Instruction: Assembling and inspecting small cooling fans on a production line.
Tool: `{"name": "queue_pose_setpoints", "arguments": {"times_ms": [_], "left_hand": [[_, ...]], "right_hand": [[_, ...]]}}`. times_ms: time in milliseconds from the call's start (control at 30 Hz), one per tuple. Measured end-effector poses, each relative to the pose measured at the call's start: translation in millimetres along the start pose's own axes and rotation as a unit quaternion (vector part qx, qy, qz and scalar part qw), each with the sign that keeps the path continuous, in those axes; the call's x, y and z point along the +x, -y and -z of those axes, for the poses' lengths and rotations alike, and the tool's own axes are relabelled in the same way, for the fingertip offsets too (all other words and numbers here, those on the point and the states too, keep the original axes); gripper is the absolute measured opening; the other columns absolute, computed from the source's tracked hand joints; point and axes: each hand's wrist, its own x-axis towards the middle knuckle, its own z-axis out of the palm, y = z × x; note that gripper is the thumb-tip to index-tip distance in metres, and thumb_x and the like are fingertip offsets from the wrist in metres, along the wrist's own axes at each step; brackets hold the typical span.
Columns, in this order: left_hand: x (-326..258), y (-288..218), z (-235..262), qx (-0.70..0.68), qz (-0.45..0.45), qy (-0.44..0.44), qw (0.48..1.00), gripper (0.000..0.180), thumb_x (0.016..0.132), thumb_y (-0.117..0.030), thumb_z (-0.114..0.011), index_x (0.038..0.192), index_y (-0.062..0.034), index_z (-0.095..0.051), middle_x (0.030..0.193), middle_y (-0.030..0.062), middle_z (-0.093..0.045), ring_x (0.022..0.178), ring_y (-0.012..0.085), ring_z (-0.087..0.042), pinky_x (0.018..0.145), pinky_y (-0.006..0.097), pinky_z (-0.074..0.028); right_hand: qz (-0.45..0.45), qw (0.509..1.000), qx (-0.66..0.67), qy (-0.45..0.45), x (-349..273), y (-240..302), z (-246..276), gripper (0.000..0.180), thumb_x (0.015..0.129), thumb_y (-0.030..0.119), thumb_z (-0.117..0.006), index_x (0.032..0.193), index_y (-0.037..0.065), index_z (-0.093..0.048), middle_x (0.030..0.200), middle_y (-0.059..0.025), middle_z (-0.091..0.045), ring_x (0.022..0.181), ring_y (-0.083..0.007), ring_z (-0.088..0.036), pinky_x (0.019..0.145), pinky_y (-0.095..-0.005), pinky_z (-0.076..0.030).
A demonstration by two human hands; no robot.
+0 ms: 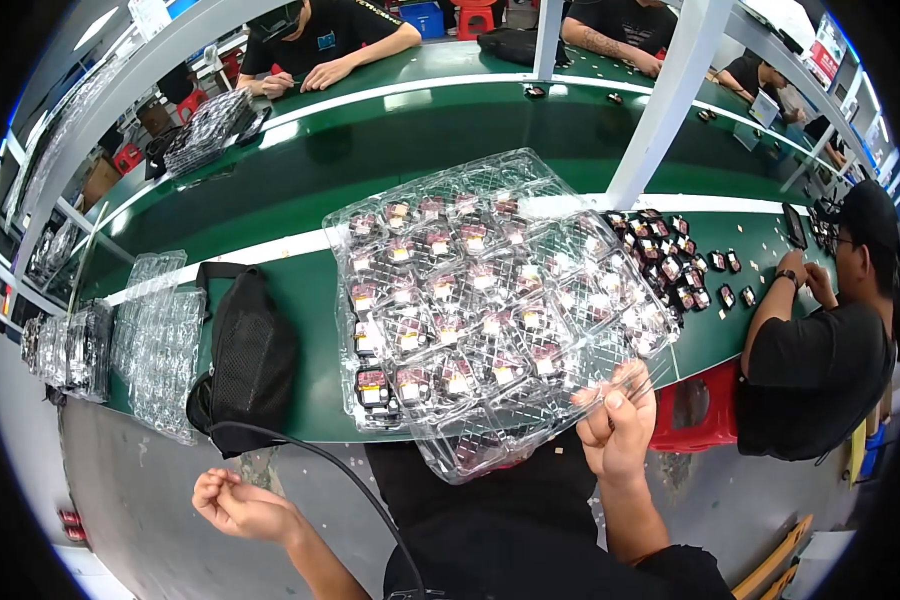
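Observation:
My right hand (620,425) pinches the near right corner of a clear plastic blister tray (460,450). This tray lies skewed over a second clear tray (345,235), its near edge hanging past the table edge. Through the plastic show rows of small black square items with pale labels; one black item (372,388) sits uncovered at the lower left. Left of the trays, off the table's front edge, my left hand (235,503) is in the air with its fingers curled in and nothing visible in them.
A black mesh bag (250,340) lies left of the trays, beside stacked clear trays (155,350). Loose black items (665,255) are heaped at right, near a seated co-worker (820,340). A white post (665,110) rises behind the trays. A black cable (345,475) crosses before me.

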Motion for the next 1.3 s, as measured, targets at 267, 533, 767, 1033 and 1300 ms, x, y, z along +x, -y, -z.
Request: {"name": "queue_pose_setpoints", "arguments": {"times_ms": [267,533,767,1033,1300], "left_hand": [[-75,-7,22,0.010,0.295,0.323,0.899,0.017,0.089,0.011,-0.043,0.085,0.0004,-0.055,0.087,0.0075,-0.054,0.063,0.0102,-0.051,0.052,0.023,-0.039],[-110,-30,-37,-0.280,0.413,0.411,0.763,0.055,0.101,-0.014,-0.065,0.146,0.0043,-0.039,0.123,0.0276,-0.064,0.095,0.0374,-0.073,0.072,0.038,-0.063],[-80,-46,-77,-0.177,0.450,0.478,0.733,0.054,0.096,-0.008,-0.070,0.139,0.0015,-0.038,0.113,0.0263,-0.068,0.082,0.0340,-0.075,0.064,0.035,-0.061],[-57,-52,-72,-0.120,0.439,0.538,0.710,0.035,0.094,-0.003,-0.069,0.121,-0.0005,-0.047,0.105,0.0206,-0.071,0.071,0.0220,-0.073,0.057,0.024,-0.054],[-68,-70,-77,0.008,0.365,0.520,0.772,0.047,0.083,0.001,-0.082,0.118,0.0005,-0.051,0.092,0.0095,-0.067,0.071,0.0065,-0.057,0.059,0.020,-0.045]], "right_hand": [[0.008,1.000,-0.007,0.011,-1,-8,4,0.027,0.095,0.001,-0.058,0.116,0.008,-0.043,0.090,-0.0307,-0.070,0.041,-0.0008,-0.026,0.038,-0.0220,-0.022],[0.004,0.998,-0.031,0.062,-10,-7,16,0.032,0.091,0.000,-0.065,0.113,0.009,-0.044,0.097,-0.0347,-0.070,0.043,-0.0027,-0.033,0.039,-0.0214,-0.026],[0.067,0.974,-0.129,0.173,-26,-9,40,0.041,0.084,0.012,-0.080,0.110,0.005,-0.049,0.096,-0.0305,-0.071,0.065,-0.0207,-0.066,0.048,-0.0263,-0.048],[0.013,0.983,-0.146,0.108,-5,51,44,0.092,0.088,0.043,-0.080,0.148,-0.009,-0.034,0.081,-0.0156,-0.073,0.045,-0.0013,-0.043,0.048,-0.0160,-0.033],[-0.028,0.931,-0.364,-0.007,-6,51,-18,0.047,0.086,-0.003,-0.075,0.129,-0.001,-0.058,0.057,0.0090,-0.046,0.050,0.0009,-0.038,0.048,-0.0202,-0.024]]}}
